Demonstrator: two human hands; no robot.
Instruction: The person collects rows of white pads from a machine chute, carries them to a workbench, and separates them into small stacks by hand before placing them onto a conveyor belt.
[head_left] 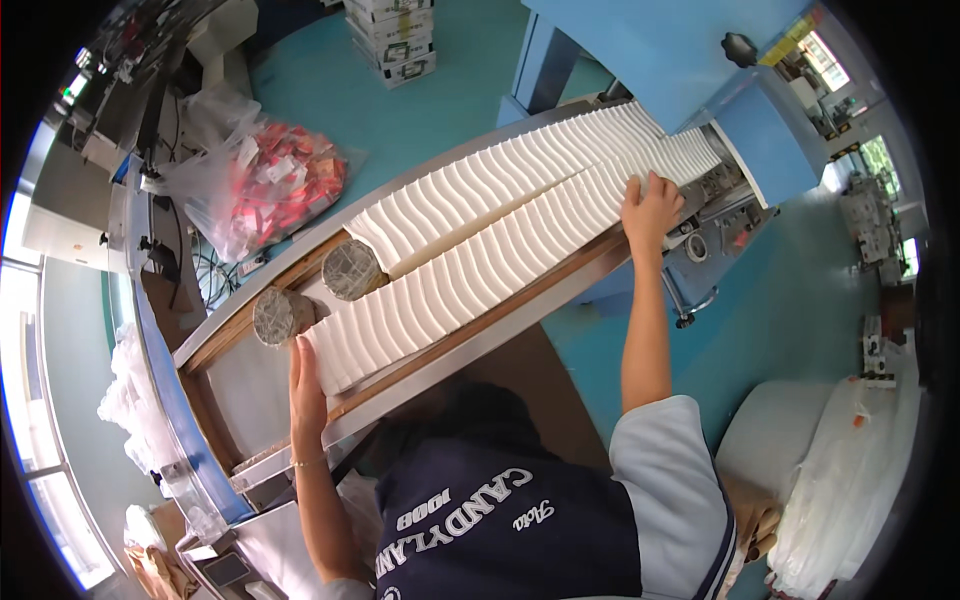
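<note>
Two long rows of white flat pieces stand on edge in a slanted feed tray (470,345) that runs toward a blue machine (680,50). My left hand (305,385) lies flat against the near end of the front row (470,270), fingers together. My right hand (650,208) presses on the far end of that same row, close to the machine's mouth. A round grey weight (280,315) sits at the near end of the front row. A second round grey weight (352,270) backs the rear row (500,175).
A clear bag of red packets (275,185) lies left of the tray. Cardboard boxes (392,38) stand on the teal floor beyond. White bags (850,480) are piled at the lower right. A blue rail (165,390) borders the tray on the left.
</note>
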